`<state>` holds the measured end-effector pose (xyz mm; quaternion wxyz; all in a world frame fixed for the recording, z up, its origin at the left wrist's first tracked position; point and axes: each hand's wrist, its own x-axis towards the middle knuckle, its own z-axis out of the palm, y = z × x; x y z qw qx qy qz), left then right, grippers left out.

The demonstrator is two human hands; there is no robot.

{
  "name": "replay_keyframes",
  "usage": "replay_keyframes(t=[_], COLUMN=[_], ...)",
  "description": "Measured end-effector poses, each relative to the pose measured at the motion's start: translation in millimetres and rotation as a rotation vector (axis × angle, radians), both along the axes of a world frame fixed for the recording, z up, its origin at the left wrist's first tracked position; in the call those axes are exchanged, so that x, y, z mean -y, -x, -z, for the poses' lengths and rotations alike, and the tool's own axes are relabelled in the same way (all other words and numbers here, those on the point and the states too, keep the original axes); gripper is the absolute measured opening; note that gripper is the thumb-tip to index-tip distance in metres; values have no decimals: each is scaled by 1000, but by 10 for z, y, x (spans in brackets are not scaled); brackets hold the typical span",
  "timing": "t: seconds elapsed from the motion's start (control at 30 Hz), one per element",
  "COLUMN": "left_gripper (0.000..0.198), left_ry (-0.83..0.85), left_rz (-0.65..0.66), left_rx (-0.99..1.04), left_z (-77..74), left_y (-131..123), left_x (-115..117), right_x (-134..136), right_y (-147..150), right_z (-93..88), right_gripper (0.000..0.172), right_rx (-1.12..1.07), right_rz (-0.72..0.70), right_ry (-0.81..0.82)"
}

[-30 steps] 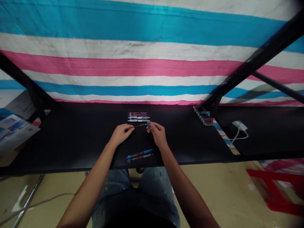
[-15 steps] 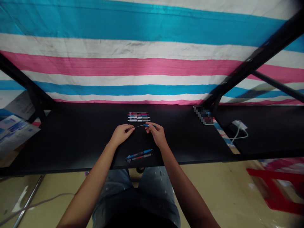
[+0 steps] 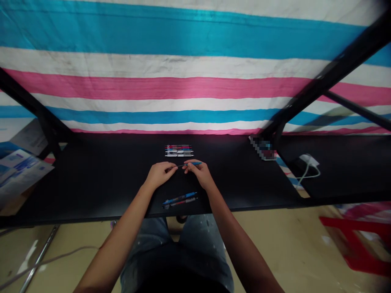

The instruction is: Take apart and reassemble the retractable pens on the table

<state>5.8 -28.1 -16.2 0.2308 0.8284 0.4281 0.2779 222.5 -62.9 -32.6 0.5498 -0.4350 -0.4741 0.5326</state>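
Over the middle of the black table, my left hand (image 3: 159, 175) is closed, pinching a thin pen refill (image 3: 181, 165) at its left end. My right hand (image 3: 200, 175) is closed around a blue pen barrel (image 3: 197, 163), whose back end sticks out past the fingers. The refill's right end meets the barrel at my right fingertips; how deep it sits inside is hidden. Just beyond my hands lies a neat row of several pens (image 3: 179, 155), white, red and dark. Nearer to me rest a blue pen (image 3: 179, 199) and a grey and red pen (image 3: 185, 202), side by side.
A blurred-out flat object (image 3: 263, 148) lies at the table's right end. Further right, a white charger (image 3: 308, 160) with its cable is on another black table (image 3: 342, 175). Papers (image 3: 23, 171) stand at the left. Striped sheeting (image 3: 183, 87) hangs behind; a red stool (image 3: 351, 244) is on the floor.
My hands have come closer together, and less of the refill shows between them. The blue barrel has levelled out in line with the refill. The pens on the table have stayed put.
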Motion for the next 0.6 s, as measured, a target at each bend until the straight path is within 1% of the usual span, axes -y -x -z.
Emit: replay_keyframes(t=[0.1, 0.3, 0.37, 0.47, 0.6], left_gripper=[28, 33, 31, 29, 23], left_ry=[-6, 10, 20, 23, 51], left_rz=[-3, 18, 9, -7, 21], left_rx=[-24, -56, -48, 1, 106], left_z=[-9, -18, -23, -24, -10], left_y=[-20, -68, -81, -74, -26], left_x=[10, 19, 23, 17, -20], right_x=[6, 20, 18, 7, -12], right_y=[-1, 17, 29, 43, 49], right_z=[-2, -2, -1, -5, 1], right_gripper=[33, 31, 31, 31, 32], right_rx=[-12, -104, -121, -178, -245], right_rz=[-21, -159, -143, -67, 22], right_ry=[14, 56, 62, 59, 76])
